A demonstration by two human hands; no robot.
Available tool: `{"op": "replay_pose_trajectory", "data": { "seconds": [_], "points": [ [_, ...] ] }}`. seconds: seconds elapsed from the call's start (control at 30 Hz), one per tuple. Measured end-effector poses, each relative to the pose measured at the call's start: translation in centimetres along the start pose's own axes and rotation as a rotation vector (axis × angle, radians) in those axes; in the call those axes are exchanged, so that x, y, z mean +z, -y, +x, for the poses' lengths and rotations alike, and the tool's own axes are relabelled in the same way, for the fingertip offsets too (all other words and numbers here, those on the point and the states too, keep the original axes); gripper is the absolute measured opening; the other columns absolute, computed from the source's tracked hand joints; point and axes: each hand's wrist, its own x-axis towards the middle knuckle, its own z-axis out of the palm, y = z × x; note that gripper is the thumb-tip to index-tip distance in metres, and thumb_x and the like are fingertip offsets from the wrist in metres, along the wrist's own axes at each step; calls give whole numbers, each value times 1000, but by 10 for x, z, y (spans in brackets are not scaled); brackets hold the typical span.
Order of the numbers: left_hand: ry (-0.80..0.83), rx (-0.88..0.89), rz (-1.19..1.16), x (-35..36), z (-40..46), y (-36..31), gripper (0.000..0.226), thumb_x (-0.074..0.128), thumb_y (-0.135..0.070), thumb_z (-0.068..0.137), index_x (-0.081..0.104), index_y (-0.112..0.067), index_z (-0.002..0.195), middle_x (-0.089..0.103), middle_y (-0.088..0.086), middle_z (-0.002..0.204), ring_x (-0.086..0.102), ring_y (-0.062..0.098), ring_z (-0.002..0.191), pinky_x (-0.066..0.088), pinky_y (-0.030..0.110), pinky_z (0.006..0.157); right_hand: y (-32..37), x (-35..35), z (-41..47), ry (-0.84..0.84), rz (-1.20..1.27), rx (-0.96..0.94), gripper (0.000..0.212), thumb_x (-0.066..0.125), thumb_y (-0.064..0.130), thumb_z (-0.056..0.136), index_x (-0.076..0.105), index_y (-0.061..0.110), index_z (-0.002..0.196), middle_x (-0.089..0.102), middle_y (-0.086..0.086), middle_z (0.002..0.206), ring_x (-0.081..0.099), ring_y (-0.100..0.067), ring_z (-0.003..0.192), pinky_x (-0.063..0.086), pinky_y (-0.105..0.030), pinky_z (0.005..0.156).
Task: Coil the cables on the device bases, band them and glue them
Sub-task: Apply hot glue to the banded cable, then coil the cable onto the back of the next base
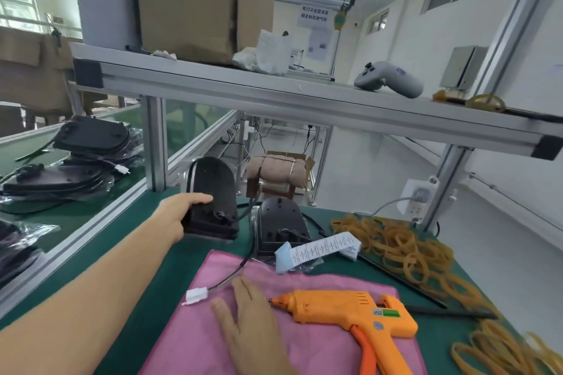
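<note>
Bases (213, 201) stand stacked at the bench's far edge; the left hand (176, 216) touches the stack's side with fingers extended, gripping nothing. The right hand (246, 313) rests flat and open on the pink cloth (320, 353) beside the cable (240, 268). Draw one base onto the cloth before coiling; keep the connector (196, 296) clear of the glue gun (344, 310). Bands (405, 250) lie right.

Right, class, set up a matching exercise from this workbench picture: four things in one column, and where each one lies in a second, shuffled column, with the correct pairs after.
Things:
1. orange plastic glue gun
2. heap of tan rubber bands
3. grey handheld controller
4. stack of black device bases

Places:
A. upper aluminium shelf
B. pink cloth
C. behind the clear partition, left
D. green mat, right side

Pairs: 1-B, 2-D, 3-A, 4-C
</note>
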Motion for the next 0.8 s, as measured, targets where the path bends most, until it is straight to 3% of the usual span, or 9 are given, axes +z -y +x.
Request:
{"op": "replay_pose_trajectory", "data": {
  "seconds": [0.13,0.2,0.3,0.4,0.47,0.53,0.6,0.73,0.8],
  "points": [
    [148,39,-153,-16,-47,-23,10,61,-15,86,69,-10,89,74,7,70,71,21,56,57,31,46,5,-11,-4,8,236,22,74,44,62,92,23,24,152,23,12,156,23,-5,142,18,-25,118],
    [203,51,-249,-20,-69,-26,20,57,-16,89,71,-10,76,74,7,70,71,21,56,57,33,45,14,-19,-5,37,441,92,87,57,59,87,11,29,154,18,17,153,22,-7,142,20,-29,117],
    [327,27,-384,-18,-111,-22,6,72,-16,71,68,-12,68,73,6,68,71,22,56,56,33,44,28,-33,-1,14,625,179,103,71,38,82,-1,26,154,24,4,156,27,-9,138,23,-26,110],
    [479,9,-400,-13,-139,-10,52,96,-15,18,73,-12,64,74,6,73,72,24,61,58,35,48,39,-44,1,44,611,201,61,70,26,86,42,16,139,54,3,132,50,-16,125,38,-31,109],
    [576,-33,-391,-11,-156,-4,54,98,-15,13,74,-10,62,75,8,75,73,26,65,60,39,53,41,-54,-8,65,574,186,6,60,27,92,65,24,90,65,17,82,60,-6,83,52,-27,81],
    [607,-101,-376,-10,-167,4,51,98,-11,23,75,-8,69,75,15,82,73,31,71,60,44,56,30,-75,-20,97,555,189,27,54,22,94,54,23,67,51,17,52,45,-1,51,41,-18,52],
    [610,-162,-308,-12,-171,21,51,94,-7,39,77,-2,86,74,20,98,73,34,81,60,47,64,18,-104,-32,180,665,226,30,49,12,91,48,22,62,45,12,49,35,-4,40,29,-16,39],
    [501,-297,-61,-10,-183,74,40,78,-19,54,78,-4,91,71,20,109,73,32,77,52,50,92,-8,-157,-38,24,1071,327,24,44,-2,96,59,10,81,55,2,50,44,-6,36,34,-15,32],
    [444,-339,23,-3,-194,101,42,79,-21,51,79,-6,90,72,21,103,72,30,70,54,48,89,-18,-175,-36,-79,1195,404,23,36,-10,96,55,3,95,62,-9,58,55,-10,39,45,-18,36]
  ]
}}
